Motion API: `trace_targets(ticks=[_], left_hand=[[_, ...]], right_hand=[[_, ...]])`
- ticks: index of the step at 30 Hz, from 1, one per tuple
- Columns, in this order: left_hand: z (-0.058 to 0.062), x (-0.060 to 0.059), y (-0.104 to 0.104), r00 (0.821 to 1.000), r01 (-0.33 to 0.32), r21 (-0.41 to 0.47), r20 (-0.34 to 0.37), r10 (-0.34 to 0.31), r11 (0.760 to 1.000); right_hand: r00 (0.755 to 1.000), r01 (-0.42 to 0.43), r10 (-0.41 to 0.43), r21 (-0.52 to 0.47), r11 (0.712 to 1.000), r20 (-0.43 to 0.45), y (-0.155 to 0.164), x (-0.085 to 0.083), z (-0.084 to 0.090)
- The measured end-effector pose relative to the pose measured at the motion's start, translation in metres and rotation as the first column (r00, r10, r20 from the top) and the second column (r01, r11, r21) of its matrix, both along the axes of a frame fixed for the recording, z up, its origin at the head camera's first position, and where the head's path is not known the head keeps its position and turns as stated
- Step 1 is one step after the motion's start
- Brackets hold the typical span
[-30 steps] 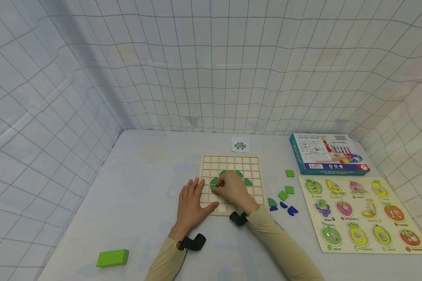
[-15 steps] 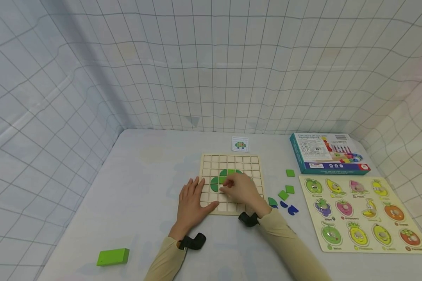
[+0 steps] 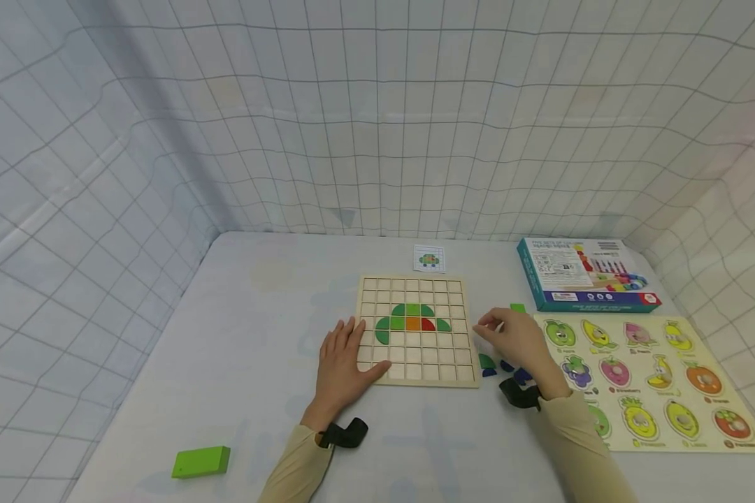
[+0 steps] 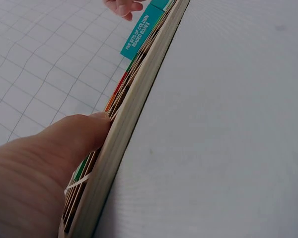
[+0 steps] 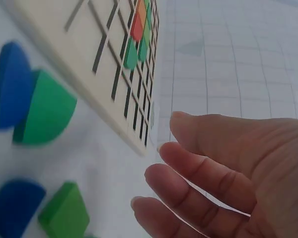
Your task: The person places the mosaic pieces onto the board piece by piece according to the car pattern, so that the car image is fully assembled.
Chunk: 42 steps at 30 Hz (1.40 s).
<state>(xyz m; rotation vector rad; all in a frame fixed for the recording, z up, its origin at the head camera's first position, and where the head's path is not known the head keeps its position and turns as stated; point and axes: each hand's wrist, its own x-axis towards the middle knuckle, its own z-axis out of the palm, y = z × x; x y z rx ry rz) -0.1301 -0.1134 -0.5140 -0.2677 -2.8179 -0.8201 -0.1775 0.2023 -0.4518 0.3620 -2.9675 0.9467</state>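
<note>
A wooden grid board (image 3: 418,374) lies flat in the head view, bearing dark green quarter circles (image 3: 382,337), light green squares (image 3: 397,323), an orange square (image 3: 412,323) and a red quarter circle (image 3: 428,324). My left hand (image 3: 344,370) rests at the board's left side, fingers spread, its thumb touching the near left part. Just off the board's right edge, my right hand (image 3: 516,340) hovers with loosely bent fingers and nothing between them. Below it, the right wrist view shows a green quarter circle (image 5: 47,109), blue half-round pieces (image 5: 12,89) and a light green square (image 5: 67,213).
Behind the board lies a small printed pattern card (image 3: 429,258). To the right are a beaded-toy box (image 3: 588,272) and a fruit puzzle board (image 3: 638,360), partly covered by my right forearm. A green block (image 3: 201,462) lies at the front left. Gridded cloth hangs around the table.
My right hand has moved right, from over the board to beside the loose pieces, uncovering the orange and red pieces. My left hand has stayed in place.
</note>
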Motion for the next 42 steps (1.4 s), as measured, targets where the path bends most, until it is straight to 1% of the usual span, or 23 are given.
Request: trace_targets(ticks=[4,6,8,12,26,31,35,38,42], left_hand=[[0.0,0.0,-0.001,1.0,-0.001,0.003,-0.002,0.001,1.0],[0.001,0.0,-0.001,1.0,-0.001,0.01,-0.006,0.001,1.0],[0.001,0.0,-0.002,1.0,0.001,0.013,-0.005,-0.001,1.0],[0.001,0.0,-0.002,1.0,0.0,0.013,0.0,0.0,1.0],[0.0,0.0,-0.001,1.0,0.002,0.009,-0.012,-0.002,1.0],[0.0,0.0,-0.002,1.0,0.0,0.008,-0.011,0.0,1.0],[0.0,0.0,-0.002,1.0,0.0,0.013,-0.014,0.0,1.0],[0.0,0.0,-0.001,1.0,0.002,0.017,-0.013,-0.002,1.0],[0.0,0.0,-0.001,1.0,0.001,0.009,-0.008,-0.001,1.0]], right_hand=[[0.996,0.025,-0.025,-0.002,1.0,0.09,0.026,0.003,0.001],[0.992,0.033,-0.035,0.015,0.999,0.124,0.035,0.003,0.001],[0.989,0.041,-0.047,0.046,0.998,0.142,0.042,0.004,0.0],[0.988,0.027,-0.039,0.082,0.996,0.149,0.051,0.004,-0.002],[0.985,0.0,-0.01,0.062,0.998,0.174,0.06,-0.003,-0.008],[0.978,-0.017,0.007,0.044,0.999,0.209,0.061,-0.01,-0.008],[0.967,-0.027,0.02,0.024,0.999,0.254,0.061,-0.014,-0.008],[0.96,-0.027,0.024,0.009,1.0,0.278,0.062,-0.016,-0.007],[0.959,-0.021,0.023,-0.009,1.0,0.284,0.062,-0.015,-0.006]])
